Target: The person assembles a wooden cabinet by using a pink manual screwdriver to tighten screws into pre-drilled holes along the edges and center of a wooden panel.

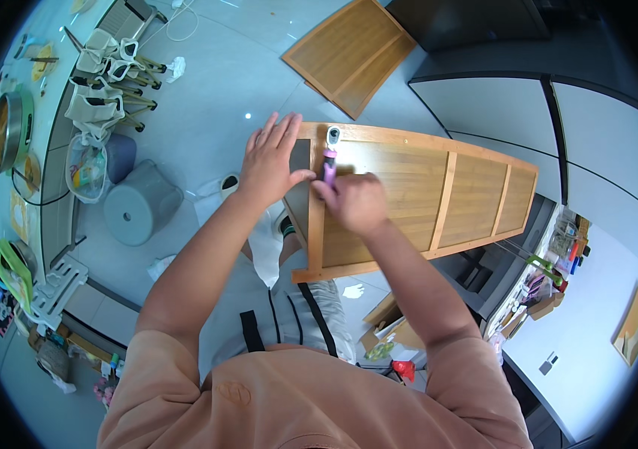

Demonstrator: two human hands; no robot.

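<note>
My right hand [356, 200] is closed around the purple handle of a ratchet wrench [329, 161]. The wrench's round metal head lies over the top rail of a wooden furniture panel [379, 202], near its left corner. This long panel, divided by crossbars, stretches away to the right. At that same corner my left hand [272, 156] rests with stretched fingers along the end of the frame, its thumb pointing toward the wrench. Whatever sits under the wrench head is hidden.
Another wooden panel [353, 52] lies on the tiled floor beyond. To the left stand a grey stool [139, 206], a waste bin [87, 168] with a bag in it and a long counter with a metal pot [6, 131]. White cabinets [499, 108] line the right side.
</note>
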